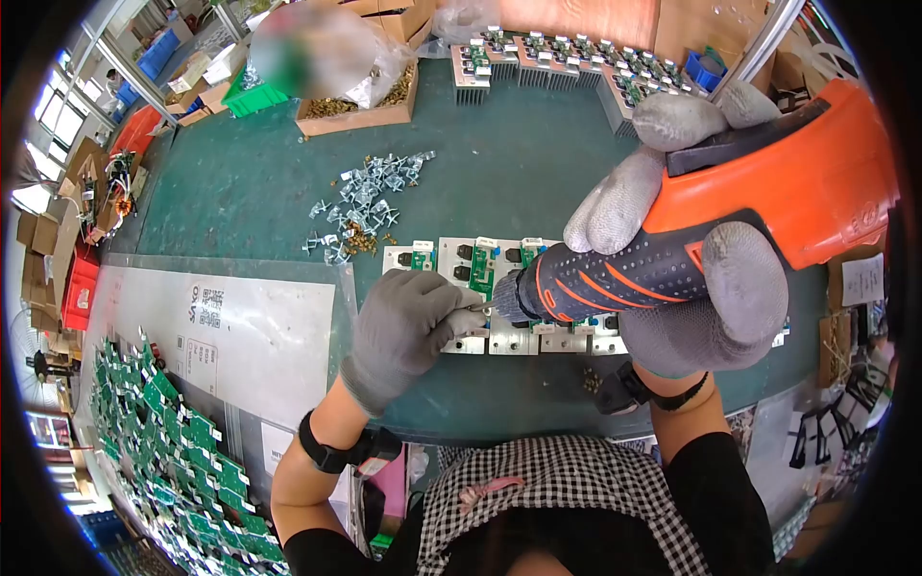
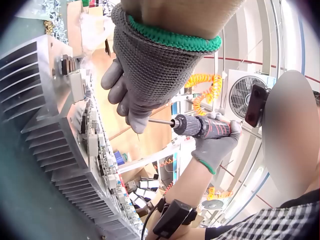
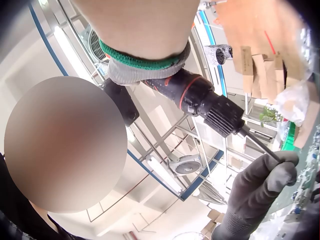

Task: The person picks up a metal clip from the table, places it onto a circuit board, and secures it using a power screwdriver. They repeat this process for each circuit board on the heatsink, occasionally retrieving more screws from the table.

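Observation:
My gloved right hand (image 1: 720, 307) grips an orange and black power screwdriver (image 1: 816, 182) by its dark ribbed body, with the chuck pointing left. A long thin metal bit (image 3: 260, 145) sticks out of the chuck. At the far end of that bit, my gloved left hand (image 1: 403, 326) pinches it between thumb and fingers, and the tip is hidden in the glove. Just below the hands stands a row of finned metal heat sinks (image 2: 60, 145), topped with small green circuit boards (image 1: 483, 267). In the left wrist view the bit lies above these boards.
Silvery clips (image 1: 375, 187) and brass screws (image 1: 360, 238) lie loose on the green table (image 1: 240, 202). A cardboard tray (image 1: 360, 120) of brass parts and more heat sinks (image 1: 619, 106) stand at the back. Many green boards (image 1: 182, 451) are piled at the left.

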`<state>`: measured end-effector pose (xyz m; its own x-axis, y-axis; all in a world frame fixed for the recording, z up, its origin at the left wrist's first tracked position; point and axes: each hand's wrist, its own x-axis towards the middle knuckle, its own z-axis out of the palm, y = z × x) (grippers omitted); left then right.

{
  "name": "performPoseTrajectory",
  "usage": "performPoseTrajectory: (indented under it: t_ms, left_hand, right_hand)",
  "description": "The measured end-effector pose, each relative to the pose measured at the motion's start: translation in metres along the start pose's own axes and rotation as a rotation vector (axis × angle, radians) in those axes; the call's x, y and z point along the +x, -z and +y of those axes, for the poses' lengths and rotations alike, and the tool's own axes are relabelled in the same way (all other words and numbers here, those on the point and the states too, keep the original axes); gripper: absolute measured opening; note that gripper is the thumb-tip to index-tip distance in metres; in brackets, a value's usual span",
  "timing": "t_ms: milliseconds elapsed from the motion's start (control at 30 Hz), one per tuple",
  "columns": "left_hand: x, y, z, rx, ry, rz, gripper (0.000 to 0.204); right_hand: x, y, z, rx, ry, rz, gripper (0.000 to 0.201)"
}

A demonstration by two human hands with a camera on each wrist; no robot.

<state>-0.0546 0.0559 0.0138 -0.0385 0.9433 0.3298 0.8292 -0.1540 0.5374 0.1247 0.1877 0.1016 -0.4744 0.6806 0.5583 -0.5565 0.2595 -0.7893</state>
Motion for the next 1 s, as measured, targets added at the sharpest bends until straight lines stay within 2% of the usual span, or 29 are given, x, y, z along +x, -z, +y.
performPoseTrajectory:
  t_ms: [67,167,267,367,400,533,667,867,1000]
  left_hand:
    - [-0.002,-0.003,-0.001,-0.028,0.020,0.011,0.024]
    - [0.000,-0.004,-0.002,0.049,-0.046,0.081,0.023]
    - [0.001,-0.002,-0.004,0.044,0.006,-0.048,0.037]
    - [0.021,0.005,-0.004,0.067,-0.125,-0.038,0.069]
    - [0.024,0.005,-0.011,0.102,-0.115,-0.219,0.102]
    - [0.028,-0.013,-0.034,0.169,-0.149,-0.350,0.115]
    - [0.028,-0.012,-0.039,0.190,-0.106,-0.405,0.114]
    - [0.027,-0.014,-0.044,0.127,-0.092,-0.370,0.113]
    - [0.028,-0.014,-0.042,0.139,-0.071,-0.375,0.111]
  right_hand:
    - [0.000,0.000,-0.001,-0.002,0.002,0.000,0.057]
    - [-0.001,0.000,0.001,-0.005,0.005,0.003,0.056]
    - [0.001,0.000,0.005,-0.004,0.012,-0.003,0.055]
    - [0.009,0.001,0.018,-0.003,0.042,-0.027,0.054]
    - [0.012,0.000,0.022,-0.015,0.053,-0.041,0.053]
    - [0.016,-0.013,0.022,-0.215,0.031,-0.021,0.049]
    - [0.017,-0.019,0.027,-0.250,-0.012,0.003,0.049]
    - [0.023,-0.013,0.054,-0.259,0.157,-0.103,0.051]
    - [0.025,-0.019,0.051,-0.198,0.052,-0.060,0.049]
